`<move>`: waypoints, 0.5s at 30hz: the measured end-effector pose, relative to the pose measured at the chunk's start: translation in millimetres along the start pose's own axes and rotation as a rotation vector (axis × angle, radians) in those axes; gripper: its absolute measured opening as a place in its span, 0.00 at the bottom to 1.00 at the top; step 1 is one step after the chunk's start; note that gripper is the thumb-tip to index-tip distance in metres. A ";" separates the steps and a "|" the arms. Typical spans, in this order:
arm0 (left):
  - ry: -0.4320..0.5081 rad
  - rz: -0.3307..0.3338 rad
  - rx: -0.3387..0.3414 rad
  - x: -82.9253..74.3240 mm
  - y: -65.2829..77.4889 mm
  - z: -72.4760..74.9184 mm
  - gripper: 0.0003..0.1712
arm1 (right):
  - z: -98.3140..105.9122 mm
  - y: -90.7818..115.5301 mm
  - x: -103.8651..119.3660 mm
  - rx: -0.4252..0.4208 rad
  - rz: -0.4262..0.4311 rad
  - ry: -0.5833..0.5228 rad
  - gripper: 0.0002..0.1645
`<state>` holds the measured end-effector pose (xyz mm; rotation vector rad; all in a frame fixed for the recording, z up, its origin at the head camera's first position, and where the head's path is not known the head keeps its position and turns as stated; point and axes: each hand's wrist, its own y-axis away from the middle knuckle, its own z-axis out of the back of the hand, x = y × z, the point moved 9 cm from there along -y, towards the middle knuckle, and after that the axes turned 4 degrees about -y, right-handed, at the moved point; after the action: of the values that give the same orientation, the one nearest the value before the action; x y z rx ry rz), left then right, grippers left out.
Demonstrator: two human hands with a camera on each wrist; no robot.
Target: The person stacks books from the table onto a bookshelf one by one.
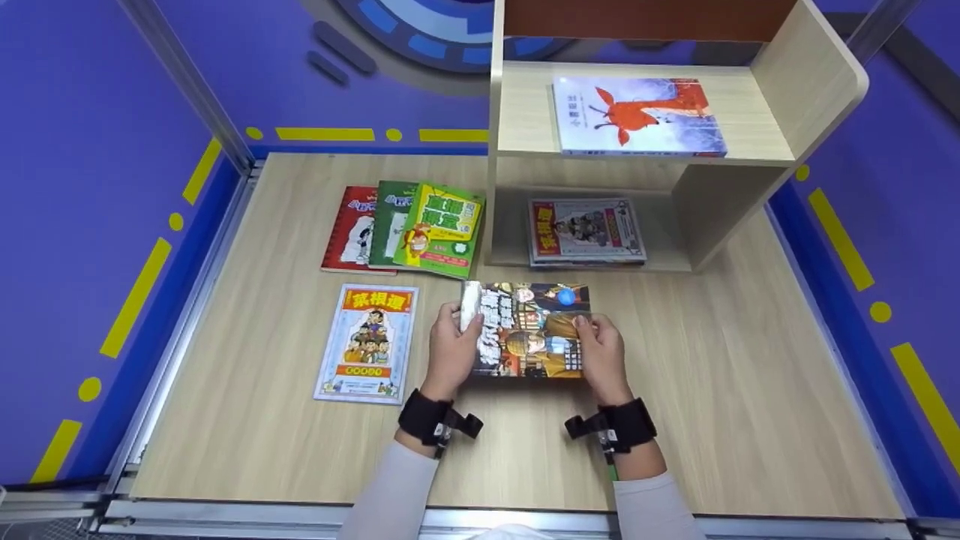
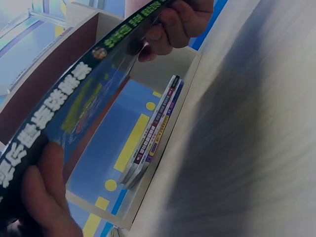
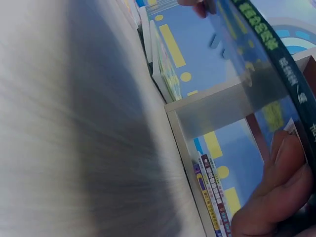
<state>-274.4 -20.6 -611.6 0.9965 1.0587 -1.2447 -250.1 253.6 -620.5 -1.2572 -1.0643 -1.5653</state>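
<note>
Both hands hold one book (image 1: 536, 330) with a busy illustrated cover, turned sideways above the table. My left hand (image 1: 452, 349) grips its left end, thumb on the cover and fingers beneath. At the opposite end my right hand (image 1: 604, 356) pinches the book the same way. In the left wrist view the book's dark spine (image 2: 54, 106) with white lettering is visible, and a gap with shadow shows under it. Left of the left hand lies a pale blue book (image 1: 365, 345) with a red and yellow title.
Behind stands a wooden shelf (image 1: 750, 187). Its upper level bears a book with a red deer (image 1: 637, 116); its lower level holds a short stack of books (image 1: 586, 231). Overlapping on the table are a red book (image 1: 351, 232), a dark green book (image 1: 390, 225) and a yellow-green book (image 1: 440, 232).
</note>
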 end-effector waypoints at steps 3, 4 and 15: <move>0.086 -0.001 -0.016 -0.6 1.8 0.3 0.30 | 6.2 2.9 1.6 -0.065 -0.022 -0.072 0.16; 0.110 -0.006 -0.017 -1.4 2.6 0.2 0.33 | 8.0 4.3 2.8 -0.087 -0.023 -0.092 0.18; 0.265 -0.089 0.137 -12.7 6.7 -11.7 0.49 | -0.4 14.9 16.3 -0.029 0.037 -0.373 0.35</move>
<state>-268.9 -5.9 -601.9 1.2568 1.2452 -1.2947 -238.3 247.4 -602.9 -1.6218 -1.2427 -1.3517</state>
